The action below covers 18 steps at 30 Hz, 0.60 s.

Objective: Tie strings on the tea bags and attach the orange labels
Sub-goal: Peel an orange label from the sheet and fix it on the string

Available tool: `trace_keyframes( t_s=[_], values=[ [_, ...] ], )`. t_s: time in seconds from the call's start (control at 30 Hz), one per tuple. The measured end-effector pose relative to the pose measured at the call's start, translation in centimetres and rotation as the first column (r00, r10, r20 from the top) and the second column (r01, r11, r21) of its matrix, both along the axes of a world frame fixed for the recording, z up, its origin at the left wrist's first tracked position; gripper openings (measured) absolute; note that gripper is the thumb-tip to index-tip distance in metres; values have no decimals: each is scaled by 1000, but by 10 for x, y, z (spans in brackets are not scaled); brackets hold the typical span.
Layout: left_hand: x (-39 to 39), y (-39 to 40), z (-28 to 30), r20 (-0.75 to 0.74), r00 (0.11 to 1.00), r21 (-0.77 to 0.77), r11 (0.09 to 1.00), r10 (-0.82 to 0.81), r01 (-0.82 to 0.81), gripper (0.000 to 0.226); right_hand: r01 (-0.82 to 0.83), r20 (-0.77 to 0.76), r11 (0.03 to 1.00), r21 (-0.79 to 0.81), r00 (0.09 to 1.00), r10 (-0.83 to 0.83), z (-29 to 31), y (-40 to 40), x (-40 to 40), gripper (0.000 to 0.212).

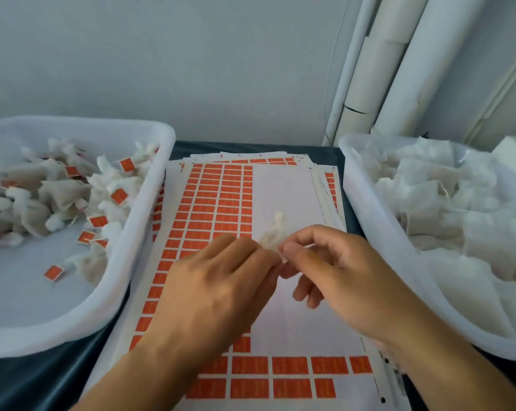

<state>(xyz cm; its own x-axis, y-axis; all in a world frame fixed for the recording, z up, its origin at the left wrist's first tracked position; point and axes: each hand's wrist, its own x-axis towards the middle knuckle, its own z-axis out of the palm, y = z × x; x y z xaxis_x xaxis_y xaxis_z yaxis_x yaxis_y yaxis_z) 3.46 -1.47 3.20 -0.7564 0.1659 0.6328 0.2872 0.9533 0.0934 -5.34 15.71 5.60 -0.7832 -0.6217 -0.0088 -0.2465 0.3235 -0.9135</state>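
Tea bag [276, 232]: pinched between both hands above the label sheets.
Left hand [221, 280]: fingertips grip the bag.
Right hand [334, 268]: thumb and forefinger pinch it (string too fine to make out).
Label sheets [215, 203]: stacked mid-table, orange labels partly peeled.
Left tub [150, 209]: labelled bags.
Right tub [369, 203]: unlabelled bags.

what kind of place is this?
Likely a small hand-packing workstation, not a kitchen: a bin of labelled tea bags, a bin of unlabelled ones, and stacked label sheets between them.
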Motion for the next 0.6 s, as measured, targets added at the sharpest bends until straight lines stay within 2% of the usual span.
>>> trace_keyframes(
  t_s=[0.13,0.23,0.3,0.4,0.5,0.6],
  values=[
    [-15,-4,-1,6,1000,-19,1000,18,-18,20,50,5,997,-50,999,-50,-5,-10,-18,21],
    [-27,-3,-4,74,996,68,996,50,-55,28,151,-45,978,-147,986,-160,-11,-17,-31,18],
    [-36,-2,-5,139,984,181,974,113,-138,33,237,-105,950,-203,959,-262,-16,-22,-42,14],
    [-59,-1,-7,358,904,327,876,233,-355,46,351,-95,880,-321,912,-399,-28,-26,-56,5],
    [-90,0,-11,540,792,240,850,285,-469,63,389,-69,828,-404,890,-451,-42,-26,-62,4],
    [-116,8,-13,591,741,105,880,319,-463,71,390,-35,807,-443,892,-450,-52,-23,-64,7]
  ],
)
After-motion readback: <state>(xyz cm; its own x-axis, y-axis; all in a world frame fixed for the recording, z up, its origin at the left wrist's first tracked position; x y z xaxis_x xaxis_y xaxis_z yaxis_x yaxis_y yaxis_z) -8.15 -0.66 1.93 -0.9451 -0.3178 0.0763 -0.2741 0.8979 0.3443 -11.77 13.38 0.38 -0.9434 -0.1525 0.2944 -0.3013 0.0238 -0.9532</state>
